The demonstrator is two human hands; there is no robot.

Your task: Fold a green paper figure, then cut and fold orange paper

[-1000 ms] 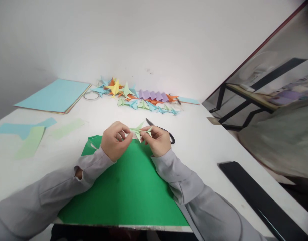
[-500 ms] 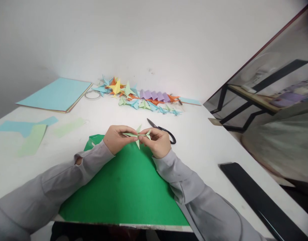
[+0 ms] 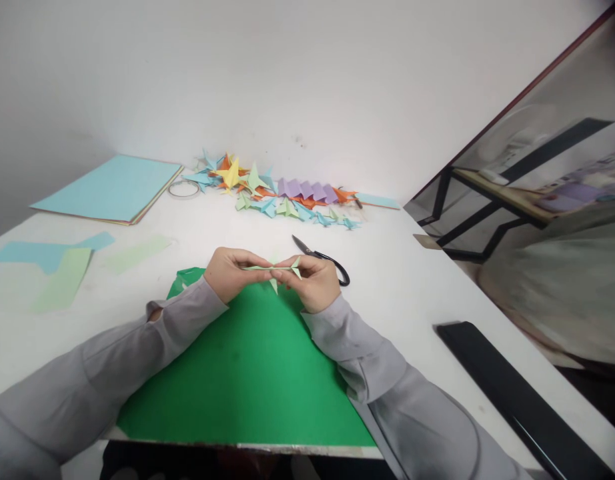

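Paper piece point(image 3: 274, 287): pale green, folded, pointed at its ends, held up between both hands over the far part of a green sheet point(image 3: 242, 367), which spreads toward 6 o'clock.
Left hand point(image 3: 233, 272): grip pinched on the piece's 9 o'clock end, thumb below, fingers above.
Right hand point(image 3: 315, 283): grip pinched on it nearer the 3 o'clock end; whether the two hands' fingertips touch is hard to tell.
Scissors point(image 3: 317, 254): black, at 2 o'clock on the white table point(image 3: 397, 293), partly behind the right hand.
Scraps point(image 3: 62, 283): blue and pale green, at 9 o'clock.
Paper stack point(image 3: 110, 190): blue on top, at 10 o'clock.
Folded models point(image 3: 232, 175): many colours, along the wall at 12 o'clock.
Black bar point(image 3: 507, 387): at 4 o'clock.
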